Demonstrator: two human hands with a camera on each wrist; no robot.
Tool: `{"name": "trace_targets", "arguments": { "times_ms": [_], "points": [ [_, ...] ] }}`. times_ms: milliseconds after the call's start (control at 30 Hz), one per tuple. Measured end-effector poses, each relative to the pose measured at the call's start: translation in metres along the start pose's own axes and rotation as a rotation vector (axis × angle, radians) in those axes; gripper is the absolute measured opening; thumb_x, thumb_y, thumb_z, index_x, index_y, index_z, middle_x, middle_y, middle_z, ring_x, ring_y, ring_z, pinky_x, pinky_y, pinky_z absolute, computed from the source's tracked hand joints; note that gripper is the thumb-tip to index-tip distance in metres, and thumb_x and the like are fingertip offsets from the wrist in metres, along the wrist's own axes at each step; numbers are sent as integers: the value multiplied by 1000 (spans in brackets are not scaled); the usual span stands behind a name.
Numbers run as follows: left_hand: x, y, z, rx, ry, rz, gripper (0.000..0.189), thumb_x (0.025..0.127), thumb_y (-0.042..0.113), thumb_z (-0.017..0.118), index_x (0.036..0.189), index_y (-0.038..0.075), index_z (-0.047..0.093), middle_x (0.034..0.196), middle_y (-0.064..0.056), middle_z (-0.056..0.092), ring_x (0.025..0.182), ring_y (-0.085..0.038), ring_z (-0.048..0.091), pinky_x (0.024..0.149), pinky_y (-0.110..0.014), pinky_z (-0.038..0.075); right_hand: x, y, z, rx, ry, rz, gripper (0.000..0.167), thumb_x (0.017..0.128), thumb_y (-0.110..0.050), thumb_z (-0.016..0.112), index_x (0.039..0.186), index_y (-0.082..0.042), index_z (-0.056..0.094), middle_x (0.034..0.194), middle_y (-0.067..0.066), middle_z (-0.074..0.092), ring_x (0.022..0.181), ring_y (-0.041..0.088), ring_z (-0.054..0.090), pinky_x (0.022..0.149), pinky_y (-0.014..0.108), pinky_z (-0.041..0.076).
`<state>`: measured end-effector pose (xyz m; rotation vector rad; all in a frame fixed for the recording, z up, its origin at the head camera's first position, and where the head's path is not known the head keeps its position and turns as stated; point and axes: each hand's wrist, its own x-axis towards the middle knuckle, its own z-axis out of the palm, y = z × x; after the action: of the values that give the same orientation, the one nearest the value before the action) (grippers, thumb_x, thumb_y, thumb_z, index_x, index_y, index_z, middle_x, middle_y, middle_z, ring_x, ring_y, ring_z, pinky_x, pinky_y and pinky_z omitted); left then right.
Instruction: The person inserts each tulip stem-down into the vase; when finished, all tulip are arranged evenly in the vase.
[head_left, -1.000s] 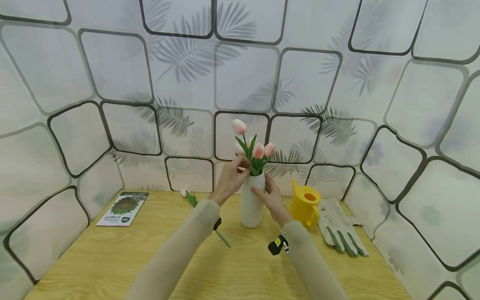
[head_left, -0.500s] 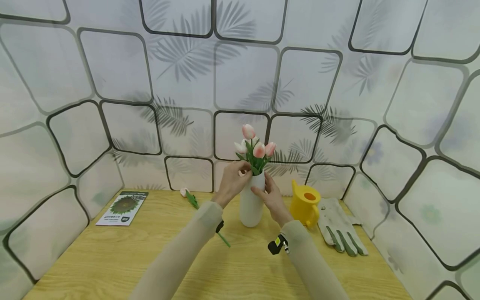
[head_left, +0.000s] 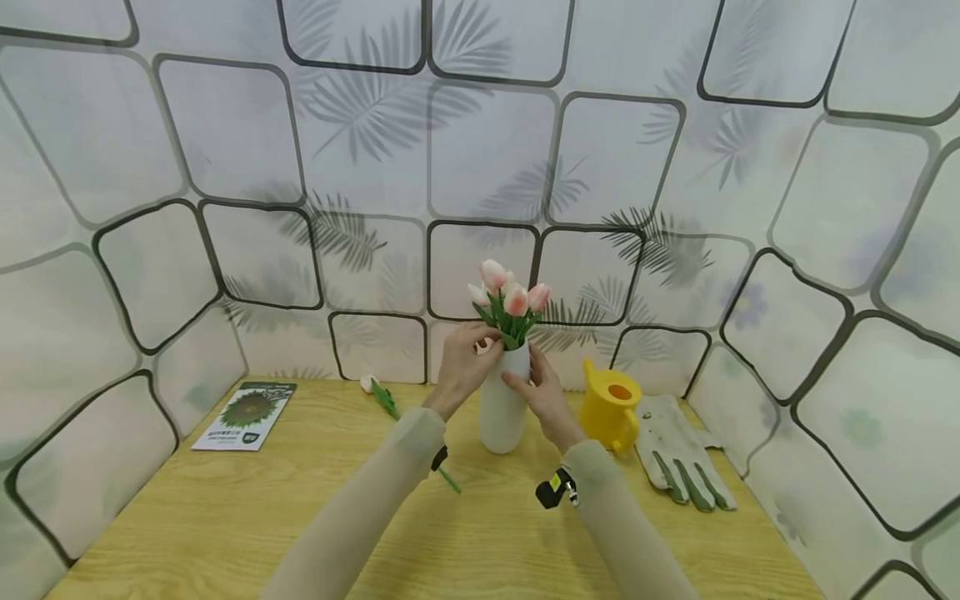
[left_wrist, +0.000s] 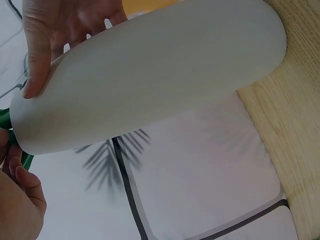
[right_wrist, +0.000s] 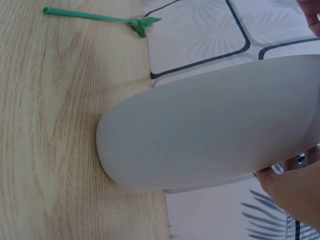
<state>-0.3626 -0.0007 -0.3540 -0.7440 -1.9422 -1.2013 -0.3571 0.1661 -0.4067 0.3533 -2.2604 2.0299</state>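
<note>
A tall white vase [head_left: 502, 417] stands upright on the table, holding several pink and white tulips [head_left: 516, 302]. At its mouth my left hand [head_left: 467, 362] pinches a tulip low on its stem; the pink bloom [head_left: 492, 273] rises above the fingers. My right hand [head_left: 546, 400] holds the vase near the top from the right, thumb in front. In the left wrist view green leaves show by the left fingertips [left_wrist: 31, 182] at the rim. The right wrist view shows the right hand [right_wrist: 295, 185] against the vase wall. Stem ends inside the vase are hidden.
One loose tulip [head_left: 384, 398] lies on the table left of the vase, partly behind the left forearm. Right of the vase stand a yellow watering can [head_left: 607, 412] and a pair of gloves [head_left: 678, 458]. A sunflower seed packet [head_left: 247, 417] lies far left. Patterned walls enclose the table.
The pink tulip in my left hand has moved down and slightly right, its bloom now close above the others. My right hand and the vase have stayed nearly still.
</note>
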Motion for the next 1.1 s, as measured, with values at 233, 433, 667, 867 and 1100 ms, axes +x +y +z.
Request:
{"name": "trace_targets", "arguments": {
  "times_ms": [233,433,667,867,1100],
  "points": [
    [-6,-8,-5,-83,37,-49,11,90,5,69,97,8,77,95,-7,74,76,-17,64,59,-27,53,0,0,1,0,5,-5,84,91,-32,71,157,-24,19,162,3,24,147,29,26,120,57,24],
    [-8,-14,-11,-205,59,-141,12,91,10,70,100,7,77,90,-9,75,74,-15,65,62,-22,53,1,1,1,3,8,-13,82,93,-28,70,157,-21,19,162,6,24,147,30,27,120,57,24],
    [-14,-24,-23,-407,-57,-294,18,92,15,71,103,2,73,88,-7,73,70,-9,63,59,-20,51,1,1,1,-4,10,-1,84,92,-29,70,157,-21,18,162,5,23,147,30,27,120,57,24],
    [-21,-36,-42,-563,-248,-506,25,93,15,69,110,-3,69,92,2,72,77,-11,64,64,-25,55,1,0,1,-1,14,7,84,93,-28,70,158,-19,17,163,7,23,148,31,26,120,58,22],
    [-42,-66,-68,-526,-474,-671,23,95,17,66,113,2,68,105,-7,71,92,-19,65,81,-35,58,-4,-11,2,9,-12,31,85,94,-24,69,158,-17,15,163,9,20,149,31,24,122,56,20]
  ]
}}
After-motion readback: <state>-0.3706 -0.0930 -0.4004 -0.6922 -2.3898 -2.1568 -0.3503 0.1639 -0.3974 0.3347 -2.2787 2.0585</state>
